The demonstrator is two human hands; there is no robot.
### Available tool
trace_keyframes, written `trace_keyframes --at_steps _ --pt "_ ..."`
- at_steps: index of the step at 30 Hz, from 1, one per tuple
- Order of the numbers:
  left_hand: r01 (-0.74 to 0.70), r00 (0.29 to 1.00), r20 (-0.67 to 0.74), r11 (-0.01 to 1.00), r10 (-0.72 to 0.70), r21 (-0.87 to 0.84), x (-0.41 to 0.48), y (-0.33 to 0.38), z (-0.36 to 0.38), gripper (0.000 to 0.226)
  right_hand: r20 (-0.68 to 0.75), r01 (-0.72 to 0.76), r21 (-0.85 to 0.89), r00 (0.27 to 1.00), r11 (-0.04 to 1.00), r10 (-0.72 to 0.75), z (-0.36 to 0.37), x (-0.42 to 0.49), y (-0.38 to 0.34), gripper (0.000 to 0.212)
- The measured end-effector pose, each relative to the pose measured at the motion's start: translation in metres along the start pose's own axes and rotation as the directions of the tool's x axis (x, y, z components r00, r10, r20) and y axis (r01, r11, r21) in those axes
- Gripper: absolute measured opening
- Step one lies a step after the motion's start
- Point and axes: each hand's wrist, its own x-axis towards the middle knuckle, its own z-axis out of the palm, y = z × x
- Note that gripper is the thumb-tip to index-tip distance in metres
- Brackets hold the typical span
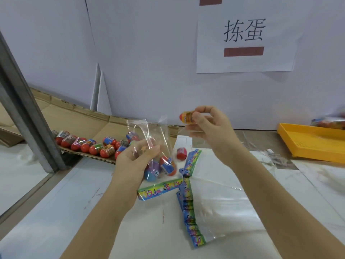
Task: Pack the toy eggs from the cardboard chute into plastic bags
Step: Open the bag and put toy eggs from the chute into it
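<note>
Now, L hand (139, 156) grips bag (149, 131) w/ eggs (168, 165) inside, R hand (209, 126) pinches orange egg (186, 116).

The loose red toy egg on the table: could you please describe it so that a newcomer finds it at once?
From the cardboard chute, look right past the clear bag in the left hand. The red egg lies alone on the table beside a colourful bag strip; neighbouring eggs sit in the chute, the bag or the right hand.
</note>
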Motion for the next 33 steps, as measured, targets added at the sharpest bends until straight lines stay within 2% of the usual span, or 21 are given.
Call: trace_keyframes --at_steps 4,7,10,12,14,15,17,18,25,30,33 --pt "-0.038 0.999 0.026 0.995 0.036 0.096 -0.005 -0.003 0.007 0.046 0.028 0.036 0.165 0.999 0.986 -0.041 0.002 -0.008 -0.026 0.024" --pt "-0.11 0.993 0.07 0.975 0.098 0.192 -0.009 -0.003 0.008 0.038 0.098 0.048 0.258 0.992 0.965 -0.075 0.005 -0.013 -0.038 0.04" --pt "-0.146 0.985 0.125 0.963 0.12 0.225 -0.011 -0.003 0.009 0.031 0.151 0.061 0.241 0.984 0.969 -0.1 0.008 -0.018 -0.045 0.038" --pt "-0.167 0.982 0.128 0.952 0.137 0.258 -0.013 -0.004 0.01 0.029 0.138 0.11 0.168 0.981 0.98 -0.134 0.01 -0.021 -0.045 0.033" --pt "-0.202 0.974 0.152 0.942 0.166 0.266 -0.013 -0.005 0.009 0.018 0.13 0.209 -0.013 0.97 0.978 -0.206 0.012 -0.024 -0.044 0.033" --pt "-0.225 0.968 0.168 0.936 0.185 0.27 -0.014 -0.004 0.01 0.015 0.155 0.289 -0.168 0.952 0.942 -0.265 0.013 -0.026 -0.043 0.032" --pt "-0.263 0.956 0.201 0.925 0.212 0.274 -0.018 0.0 0.012 0.034 0.245 0.419 -0.475 0.908 0.774 -0.341 0.014 -0.029 -0.038 0.034" --pt "-0.274 0.953 0.208 0.922 0.221 0.274 -0.018 0.001 0.012 0.038 0.285 0.447 -0.558 0.894 0.699 -0.345 0.014 -0.029 -0.037 0.036" --pt "-0.254 0.955 0.199 0.951 0.218 0.178 -0.024 0.006 0.017 0.025 0.335 0.404 -0.744 0.915 0.532 -0.226 0.012 -0.029 -0.036 0.027" --pt "-0.244 0.959 0.178 0.964 0.222 0.11 -0.025 0.007 0.021 0.025 0.368 0.392 -0.735 0.916 0.553 -0.16 0.005 -0.026 -0.042 0.01" --pt "-0.24 0.955 0.195 0.969 0.225 0.058 -0.025 0.009 0.021 0.031 0.364 0.368 -0.705 0.921 0.607 -0.136 0.002 -0.025 -0.043 0.012"
